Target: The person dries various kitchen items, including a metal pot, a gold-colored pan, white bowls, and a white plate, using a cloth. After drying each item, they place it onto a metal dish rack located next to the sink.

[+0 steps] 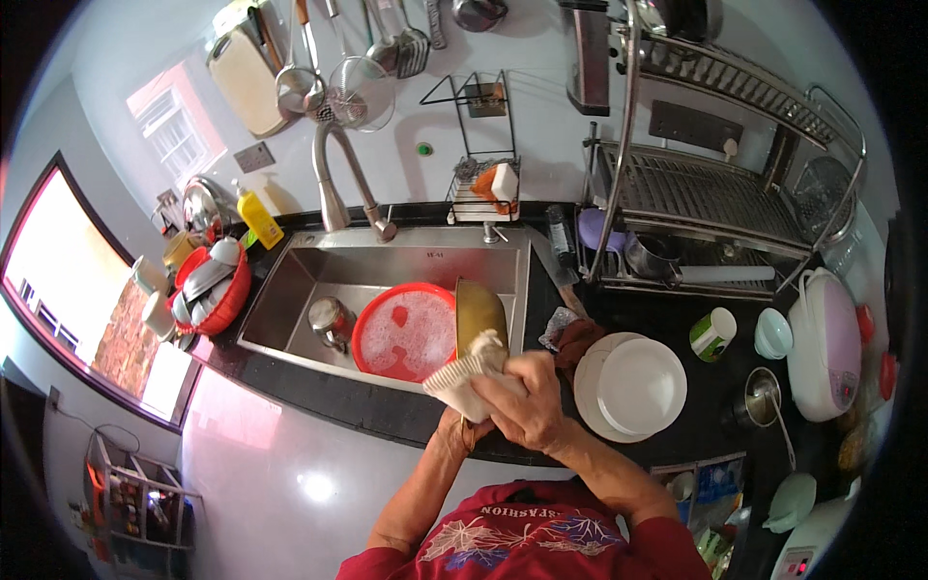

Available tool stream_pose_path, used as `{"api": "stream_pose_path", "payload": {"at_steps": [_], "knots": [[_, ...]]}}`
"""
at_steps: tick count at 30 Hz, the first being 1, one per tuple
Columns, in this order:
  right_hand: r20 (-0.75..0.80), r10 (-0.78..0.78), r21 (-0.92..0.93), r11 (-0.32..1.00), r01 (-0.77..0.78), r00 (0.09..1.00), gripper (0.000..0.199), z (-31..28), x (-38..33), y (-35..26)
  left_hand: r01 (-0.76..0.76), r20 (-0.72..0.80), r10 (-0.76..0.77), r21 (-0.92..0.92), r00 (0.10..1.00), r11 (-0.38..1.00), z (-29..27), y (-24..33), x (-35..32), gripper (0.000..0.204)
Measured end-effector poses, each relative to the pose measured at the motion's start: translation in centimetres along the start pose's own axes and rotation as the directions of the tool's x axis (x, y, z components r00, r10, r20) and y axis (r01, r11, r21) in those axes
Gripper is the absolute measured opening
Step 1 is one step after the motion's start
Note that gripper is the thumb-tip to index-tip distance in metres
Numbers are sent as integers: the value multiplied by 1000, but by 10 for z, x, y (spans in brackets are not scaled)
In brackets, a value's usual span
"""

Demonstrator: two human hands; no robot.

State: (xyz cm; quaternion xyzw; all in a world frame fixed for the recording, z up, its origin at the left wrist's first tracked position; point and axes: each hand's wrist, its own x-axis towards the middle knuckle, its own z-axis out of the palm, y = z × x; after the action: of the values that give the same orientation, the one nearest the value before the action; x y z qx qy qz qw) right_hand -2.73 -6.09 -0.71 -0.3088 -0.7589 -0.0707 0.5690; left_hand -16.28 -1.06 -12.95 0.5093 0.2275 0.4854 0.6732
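My right hand [527, 401] is closed round a white cloth [464, 379] with a ribbed edge, in front of the sink. Just under the cloth, my left hand [462, 432] is partly hidden; it seems to hold the near end of a golden-brown, rounded pan-like vessel [480, 307]. The vessel is tilted on its side above the sink's right part, and the cloth covers its near end. To its left, a red basin [360, 338] of foamy water stands in the steel sink [280, 295]. A small metal pot [331, 322] lies beside the basin.
White plates [643, 387] are stacked on the counter to my right, near a cleaver [563, 275] and a green-white cup [713, 333]. A metal dish rack [706, 179] rises behind. At left are a red basket [227, 304] of dishes and a yellow bottle [256, 217]. The faucet [333, 179] arches over the sink.
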Motion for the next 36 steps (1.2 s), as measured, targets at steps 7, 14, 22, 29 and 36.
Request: {"api": "stream_pose_path", "payload": {"at_steps": [7, 14, 22, 29, 36], "knots": [[112, 112, 108, 986, -124, 987, 43, -15, 69, 44, 378, 301, -307, -897, 903, 229, -2, 10, -17, 56], [627, 197, 646, 408, -645, 754, 28, -25, 78, 83, 549, 510, -207, -744, 835, 381, 16, 31, -20, 49], [601, 276, 653, 370, -661, 750, 21, -58, 92, 106, 271, -140, -268, 2, 953, 963, 31, 84, 0, 66], [588, 103, 418, 810, -411, 802, 15, -12, 102, 99, 54, -28, -48, 322, 998, 945, 73, 132, -1, 47], [281, -146, 123, 986, 115, 949, 36, 53, 71, 42, -153, -417, 425, 545, 803, 824, 19, 87, 12, 31]]}}
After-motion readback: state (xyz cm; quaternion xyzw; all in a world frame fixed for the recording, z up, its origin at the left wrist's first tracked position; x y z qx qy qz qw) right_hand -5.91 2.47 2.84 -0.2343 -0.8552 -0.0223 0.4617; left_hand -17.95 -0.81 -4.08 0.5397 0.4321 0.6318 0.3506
